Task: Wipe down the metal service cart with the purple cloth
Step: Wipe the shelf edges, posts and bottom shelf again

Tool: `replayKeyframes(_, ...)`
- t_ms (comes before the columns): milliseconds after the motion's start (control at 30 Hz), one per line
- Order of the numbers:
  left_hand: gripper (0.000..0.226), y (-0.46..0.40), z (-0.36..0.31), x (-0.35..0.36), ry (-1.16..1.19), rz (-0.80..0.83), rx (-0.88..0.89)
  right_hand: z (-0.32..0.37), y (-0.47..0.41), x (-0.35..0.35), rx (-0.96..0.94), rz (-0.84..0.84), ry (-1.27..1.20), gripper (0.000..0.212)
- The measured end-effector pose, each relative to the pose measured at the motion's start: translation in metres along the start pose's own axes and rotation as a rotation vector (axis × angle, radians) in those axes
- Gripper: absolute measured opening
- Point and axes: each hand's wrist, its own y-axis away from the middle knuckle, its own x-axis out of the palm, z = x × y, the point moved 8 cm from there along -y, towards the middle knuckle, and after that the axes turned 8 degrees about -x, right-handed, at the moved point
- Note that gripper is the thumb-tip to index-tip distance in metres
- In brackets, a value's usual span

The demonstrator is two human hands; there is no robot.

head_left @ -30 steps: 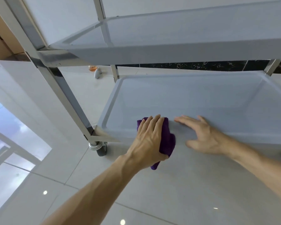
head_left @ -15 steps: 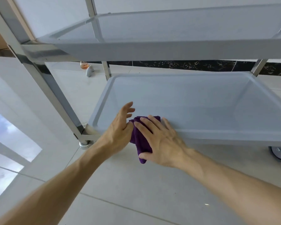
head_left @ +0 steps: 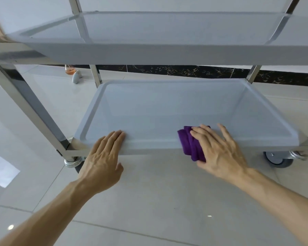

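Observation:
The metal service cart (head_left: 43, 110) stands in front of me with a pale lower tray (head_left: 167, 110) and an upper shelf (head_left: 167, 52) above it. A folded purple cloth (head_left: 188, 142) is draped over the near rim of the lower tray, right of centre. My right hand (head_left: 219, 150) presses flat on the cloth, fingers spread. My left hand (head_left: 103, 157) rests flat on the same rim near its left corner, holding nothing.
Chrome legs rise at the left (head_left: 21, 89) and at the back. Castor wheels sit under the near corners, one at the right (head_left: 277, 160). A small orange glass (head_left: 69, 70) and a white object (head_left: 76, 77) stand on the tiled floor behind the cart.
The cloth passed from my left hand to my right hand. My right hand has slid it rightwards along the near rim, and my left hand now rests bare on the left part of the rim.

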Motion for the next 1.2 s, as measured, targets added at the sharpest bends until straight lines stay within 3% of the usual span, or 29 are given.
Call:
replayKeyframes(167,0.095,0.0,-0.005,-0.002,-0.039,0.014,-0.003,-0.032,0.022,0.005,0.132,0.021,0.046,0.091)
replayKeyframes(433,0.095,0.0,-0.005,-0.001,-0.053,0.02,-0.011,0.095,-0.06,0.002,-0.132,-0.071,0.084,0.06)
replayKeyframes(533,0.094,0.001,-0.004,-0.001,-0.053,-0.007,-0.006,0.112,-0.073,0.009,-0.157,-0.053,0.036,0.062)
replayKeyframes(767,0.093,0.0,-0.006,-0.003,-0.053,-0.038,0.024,0.026,-0.021,0.003,-0.105,-0.111,-0.101,0.074)
replayKeyframes(967,0.079,-0.002,-0.013,-0.008,-0.093,-0.079,0.067,-0.078,0.042,0.001,0.102,0.007,-0.089,0.09)
replayKeyframes(1067,0.066,-0.011,-0.039,-0.018,-0.155,-0.069,0.153,-0.089,0.05,0.002,0.158,0.002,-0.117,0.088)
replayKeyframes(1200,0.077,-0.028,-0.105,-0.014,-0.265,-0.002,0.32,-0.084,0.048,0.004,0.191,-0.043,-0.154,0.084)
